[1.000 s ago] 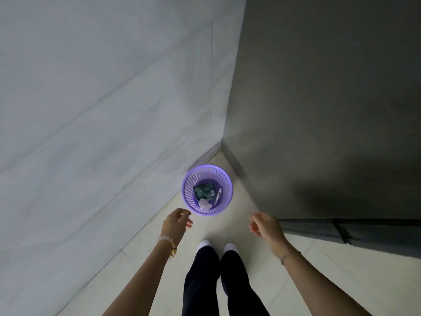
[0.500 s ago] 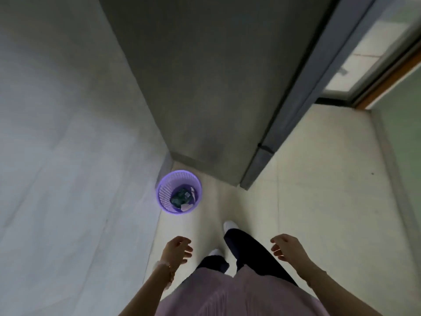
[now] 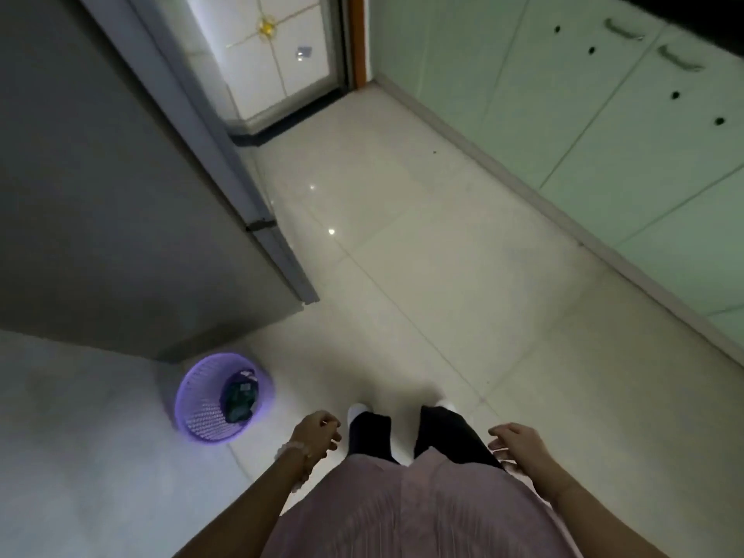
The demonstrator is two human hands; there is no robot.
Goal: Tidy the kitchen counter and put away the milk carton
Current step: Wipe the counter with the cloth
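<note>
Both hands hang empty: left hand [image 3: 318, 430] with fingers loosely curled, right hand [image 3: 517, 441] with fingers slackly spread. No milk carton is in view, so its direction and long axis cannot be told; the bin [image 3: 223, 398] lies just left of my left fingers, the fridge [image 3: 120, 195] ahead-left of them. The cabinets [image 3: 604, 134] run ahead-right of my right fingers, and the dark edge above them I judge to be the counter [image 3: 708, 14], so the right hand is nearer.

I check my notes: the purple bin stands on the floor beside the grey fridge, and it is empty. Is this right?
Not quite. The purple bin stands on the floor beside the grey fridge, but it is not empty: the head view shows dark rubbish inside.
</note>
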